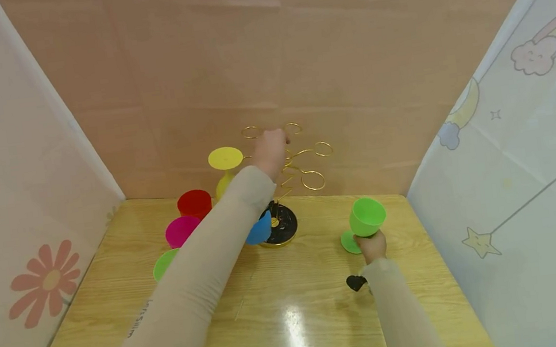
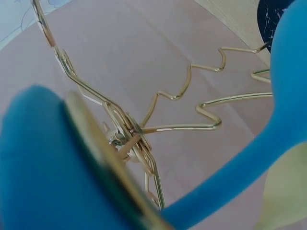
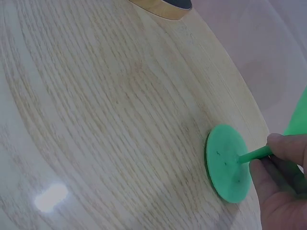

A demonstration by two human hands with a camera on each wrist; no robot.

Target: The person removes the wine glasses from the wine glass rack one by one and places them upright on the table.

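Note:
My left hand [image 1: 269, 147] is at the top middle of a gold wire goblet rack [image 1: 293, 154], fingers curled around it; the fingertips are largely hidden. A yellow goblet [image 1: 226, 158] hangs upside down on the rack's left side. Under my left sleeve shows part of a blue goblet [image 1: 260, 230]. In the left wrist view its stem [image 2: 218, 187] runs past a gold ring; the left hand is out of sight there. My right hand [image 1: 373, 247] pinches the stem of a green goblet [image 1: 368, 217], bowl up. Its foot [image 3: 228, 165] is at the wooden tabletop.
Red [image 1: 195, 203], magenta [image 1: 181, 230] and green [image 1: 164, 263] goblets stand on the left, partly behind my left arm. The rack has a round black base [image 1: 287, 227]. A black heart-shaped piece [image 1: 356, 283] shows beside my right sleeve. Walls enclose the wooden table [image 1: 327, 318].

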